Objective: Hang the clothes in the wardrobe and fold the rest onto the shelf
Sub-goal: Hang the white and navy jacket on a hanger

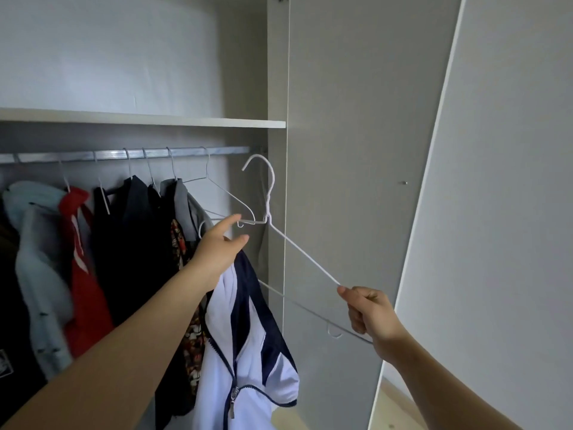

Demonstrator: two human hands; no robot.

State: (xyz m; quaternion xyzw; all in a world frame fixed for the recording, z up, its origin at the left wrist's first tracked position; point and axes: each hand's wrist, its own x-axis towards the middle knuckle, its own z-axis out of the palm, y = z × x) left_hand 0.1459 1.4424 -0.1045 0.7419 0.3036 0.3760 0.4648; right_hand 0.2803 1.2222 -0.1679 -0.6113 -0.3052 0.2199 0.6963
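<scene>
1. Hanger (268, 206), white wire: tilted, hook upright just below the rail (229, 149), not on it. My right hand (369, 308) pinches its lower corner, fingers curled round the wire.
2. Left hand (217, 246): forefinger and thumb straight, forefinger tip touching the hanger's near shoulder.
3. Jacket (248, 352), white and navy: hangs under my left palm; I cannot tell if hidden fingers hold it.

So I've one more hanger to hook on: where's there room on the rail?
The rail is free at its right end, between the empty wire hanger and the wardrobe side panel. The shelf above looks bare where visible. Left of that hanger, hooks and hung clothes crowd the rail.
</scene>
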